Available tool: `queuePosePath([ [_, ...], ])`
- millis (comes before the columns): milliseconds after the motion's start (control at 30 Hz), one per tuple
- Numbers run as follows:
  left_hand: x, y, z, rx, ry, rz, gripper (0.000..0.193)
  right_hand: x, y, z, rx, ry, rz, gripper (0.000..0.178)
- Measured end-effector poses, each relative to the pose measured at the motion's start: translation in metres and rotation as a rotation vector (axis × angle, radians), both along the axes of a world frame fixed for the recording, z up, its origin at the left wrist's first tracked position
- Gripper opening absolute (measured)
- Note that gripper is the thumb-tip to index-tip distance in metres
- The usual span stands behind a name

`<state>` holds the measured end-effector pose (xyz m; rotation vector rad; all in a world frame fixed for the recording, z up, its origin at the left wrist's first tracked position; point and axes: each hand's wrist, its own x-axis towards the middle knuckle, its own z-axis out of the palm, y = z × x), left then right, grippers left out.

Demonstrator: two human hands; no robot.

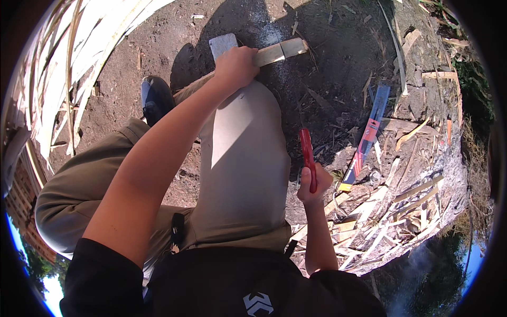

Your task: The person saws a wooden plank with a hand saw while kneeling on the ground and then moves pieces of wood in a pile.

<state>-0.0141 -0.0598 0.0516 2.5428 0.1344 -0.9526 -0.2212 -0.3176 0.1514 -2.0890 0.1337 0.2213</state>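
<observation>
My left hand point(236, 66) is closed over a pale wooden stick point(272, 54) that lies slantwise just beyond my knee. A dark line crosses the stick near its right end; whether it is a cut or a mark I cannot tell. Beside the knuckles a flat grey-white piece point(222, 43) sticks out, its lower part hidden by the hand. On the right, my right hand point(315, 185) grips the red handle of a hand saw point(307, 150). The saw points away from me, apart from the stick, and its thin blade, nearly edge-on, barely shows.
Whitish dust point(270, 34) lies on the dirt beyond the stick. A long blue, red and yellow package point(367, 137) rests at the right, near heaped wood strips point(391, 211). More long pale strips point(79, 58) stand at the far left. My bent leg point(245, 153) lies between my arms.
</observation>
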Motion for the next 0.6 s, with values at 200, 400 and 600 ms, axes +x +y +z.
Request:
queuePosePath([
  [200,-0.001,-0.007,-0.002,-0.005,-0.02,-0.026,0.055,0.06,0.019,-0.058,0.002,-0.014,0.027,0.025],
  [400,-0.001,0.0,-0.005,-0.01,-0.046,-0.026,0.054,0.068,0.037,-0.062,0.029,-0.021,-0.048,0.019],
  [600,0.006,0.006,-0.009,-0.032,-0.032,-0.007,0.054,-0.005,0.02,-0.003,-0.031,-0.055,-0.029,0.035],
])
